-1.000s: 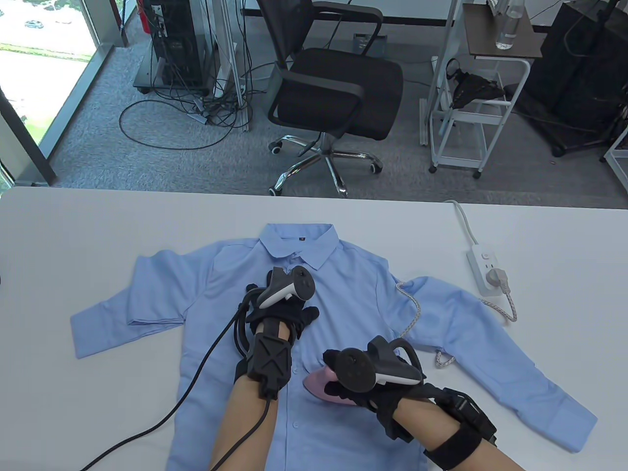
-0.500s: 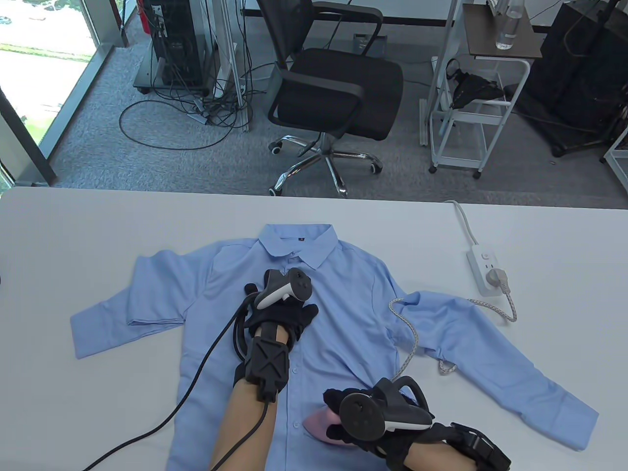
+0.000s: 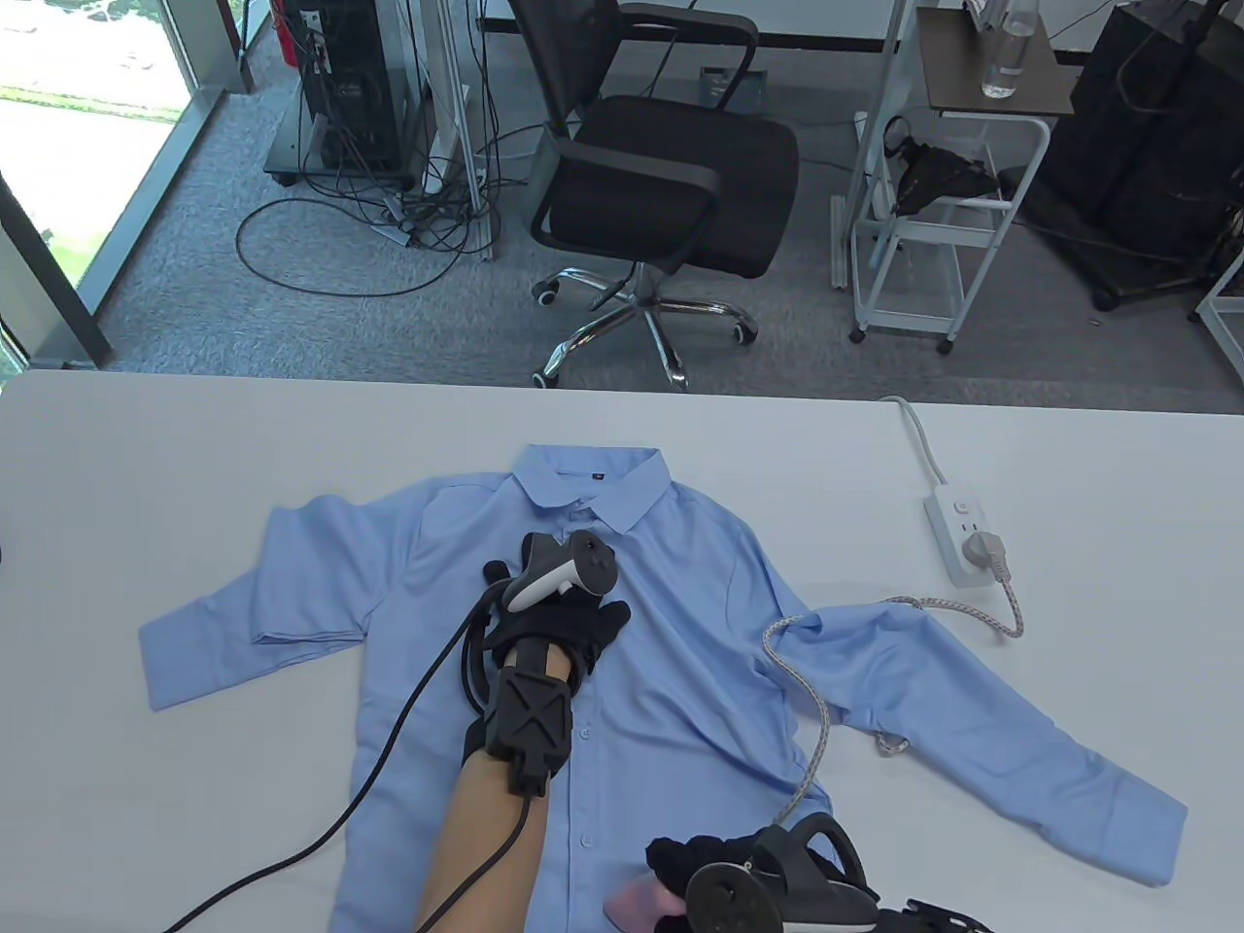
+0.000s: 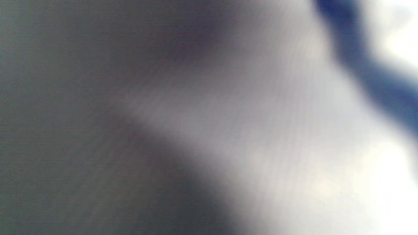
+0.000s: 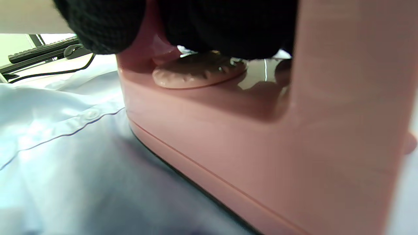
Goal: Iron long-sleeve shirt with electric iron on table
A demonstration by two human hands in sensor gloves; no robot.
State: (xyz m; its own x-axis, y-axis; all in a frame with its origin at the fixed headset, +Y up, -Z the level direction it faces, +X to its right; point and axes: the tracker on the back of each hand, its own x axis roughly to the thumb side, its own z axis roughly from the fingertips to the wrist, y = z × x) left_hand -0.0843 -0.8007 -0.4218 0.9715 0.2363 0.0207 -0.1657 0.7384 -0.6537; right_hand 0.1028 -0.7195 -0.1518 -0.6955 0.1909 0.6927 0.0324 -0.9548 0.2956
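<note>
blue shirt point(image 3: 671, 680) lies under left hand point(image 3: 564, 622) pressing flat; right hand point(image 3: 739, 865) grips pink iron point(image 5: 228, 137).

A light blue long-sleeve shirt point(image 3: 671, 661) lies front up on the white table, buttoned, collar toward the far edge, both sleeves spread out to the sides. A pink iron point(image 5: 248, 137) sits soleplate down on the shirt's lower front, just beside the button placket. Its braided cord point(image 3: 812, 709) crosses the right sleeve.
</note>
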